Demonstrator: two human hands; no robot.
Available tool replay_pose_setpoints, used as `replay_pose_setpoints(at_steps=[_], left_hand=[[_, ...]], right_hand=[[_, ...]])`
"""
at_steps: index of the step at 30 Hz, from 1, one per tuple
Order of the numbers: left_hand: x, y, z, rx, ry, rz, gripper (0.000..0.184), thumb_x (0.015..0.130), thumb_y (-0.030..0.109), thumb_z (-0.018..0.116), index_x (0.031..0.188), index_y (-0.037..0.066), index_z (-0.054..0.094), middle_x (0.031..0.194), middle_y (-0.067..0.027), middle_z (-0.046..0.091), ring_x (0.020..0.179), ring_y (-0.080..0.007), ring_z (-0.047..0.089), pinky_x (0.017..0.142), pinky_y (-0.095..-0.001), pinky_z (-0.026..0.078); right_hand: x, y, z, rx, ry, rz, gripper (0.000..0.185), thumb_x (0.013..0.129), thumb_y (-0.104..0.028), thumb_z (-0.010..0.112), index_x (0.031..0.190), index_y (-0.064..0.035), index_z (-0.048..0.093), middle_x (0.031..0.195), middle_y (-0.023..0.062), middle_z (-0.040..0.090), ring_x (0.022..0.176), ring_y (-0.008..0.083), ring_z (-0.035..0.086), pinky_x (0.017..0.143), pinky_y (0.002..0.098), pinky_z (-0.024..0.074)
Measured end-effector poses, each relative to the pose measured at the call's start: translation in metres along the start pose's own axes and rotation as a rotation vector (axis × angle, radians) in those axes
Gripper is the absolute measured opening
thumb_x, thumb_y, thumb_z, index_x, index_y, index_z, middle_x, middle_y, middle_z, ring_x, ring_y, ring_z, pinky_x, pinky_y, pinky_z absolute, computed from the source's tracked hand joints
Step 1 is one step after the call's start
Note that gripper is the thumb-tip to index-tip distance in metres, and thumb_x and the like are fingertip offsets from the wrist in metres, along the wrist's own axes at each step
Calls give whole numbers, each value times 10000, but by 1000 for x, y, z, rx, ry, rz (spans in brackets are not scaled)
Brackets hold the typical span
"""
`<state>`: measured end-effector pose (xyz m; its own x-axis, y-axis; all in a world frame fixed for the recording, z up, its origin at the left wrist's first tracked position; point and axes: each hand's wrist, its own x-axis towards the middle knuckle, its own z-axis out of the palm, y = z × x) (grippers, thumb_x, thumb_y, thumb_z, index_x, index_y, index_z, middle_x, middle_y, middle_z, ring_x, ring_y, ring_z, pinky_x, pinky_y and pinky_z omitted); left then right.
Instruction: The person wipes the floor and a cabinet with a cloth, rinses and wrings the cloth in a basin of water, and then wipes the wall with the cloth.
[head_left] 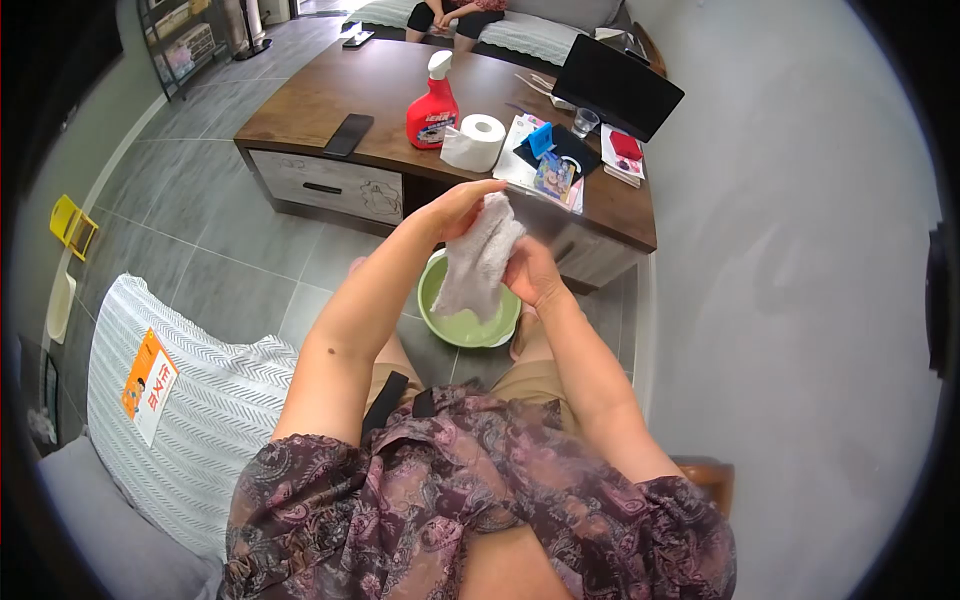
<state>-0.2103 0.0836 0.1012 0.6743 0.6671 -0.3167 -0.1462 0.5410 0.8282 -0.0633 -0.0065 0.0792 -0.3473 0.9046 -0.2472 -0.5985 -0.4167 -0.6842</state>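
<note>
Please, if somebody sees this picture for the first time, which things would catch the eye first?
Probably the bright red spray bottle, standing on the wooden table beside a paper roll. Next, perhaps the pale cloth, held by the left hand and right hand above the green basin on the floor.

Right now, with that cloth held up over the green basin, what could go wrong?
If the white cloth is wet, which I can't tell, drips might miss the green basin and leave the tiled floor slippery. The right foot is close beside the basin, so a shift could nudge it. The toilet paper roll sits near the table's front edge, close to the left hand, and might get splashed or knocked.
</note>
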Motion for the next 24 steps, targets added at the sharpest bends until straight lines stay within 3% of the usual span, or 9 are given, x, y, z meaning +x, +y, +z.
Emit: replay_pose_setpoints(at_steps=[5,7,8,9,11,14,17,21,24], left_hand=[[13,-57,-36,-223,83,-120,628,816,537,339,1036,-21,525,1004,-137,581,895,-237,556,861,-357,390],[21,-90,-47,-295,180,-174,729,788,575,356,1158,-49,427,1158,-178,486,1058,-271,468,939,-385,310],[19,-104,-46,-236,321,-175,837,759,598,388,1274,-50,262,1308,-199,312,1207,-304,301,992,-415,215],[10,-111,-41,-345,239,-177,884,745,595,414,1323,-18,145,1374,-185,179,1265,-319,177,1013,-429,155],[2,-120,-31,-290,216,-169,838,743,553,445,1323,10,181,1361,-171,217,1233,-316,248,993,-426,213],[13,-139,-34,-390,-75,-36,736,755,467,477,1310,50,232,1296,-138,335,1155,-307,363,956,-435,277],[7,-131,-22,-279,-102,35,627,749,297,551,1277,78,293,1169,-90,465,1046,-259,464,889,-436,344],[-8,-119,-8,-161,229,52,564,750,117,586,1255,108,335,1075,-57,524,997,-206,494,838,-424,375],[-5,-107,-18,-41,403,46,527,781,85,574,1257,126,350,1088,-64,514,945,-175,504,775,-378,416]], right_hand=[[8,-1,-18,94,-15,-84,345,839,-209,346,1088,-7,472,1082,121,536,994,253,513,900,385,376],[9,-1,-23,112,22,-101,299,850,-221,348,1012,-23,503,993,114,571,925,249,543,850,389,411],[11,-1,-31,127,16,-104,288,853,-227,353,991,-29,509,966,110,579,902,249,551,834,390,421],[12,-1,-35,141,10,-108,279,855,-234,357,970,-35,516,939,106,587,879,248,558,818,391,430],[9,-8,-29,144,37,-79,262,861,-242,364,927,-42,520,883,100,594,832,247,568,784,394,445],[10,-16,-35,137,71,-49,262,860,-241,369,914,-27,511,883,119,587,838,258,564,800,404,437],[13,-25,-48,119,90,-27,295,851,-235,374,959,5,507,926,143,573,881,282,545,835,399,414],[14,-41,-63,51,238,89,207,828,-188,454,890,6,495,886,157,573,848,281,559,822,410,429],[24,-46,-93,-43,309,139,178,769,-44,525,922,40,491,872,184,562,839,274,560,746,378,474]])
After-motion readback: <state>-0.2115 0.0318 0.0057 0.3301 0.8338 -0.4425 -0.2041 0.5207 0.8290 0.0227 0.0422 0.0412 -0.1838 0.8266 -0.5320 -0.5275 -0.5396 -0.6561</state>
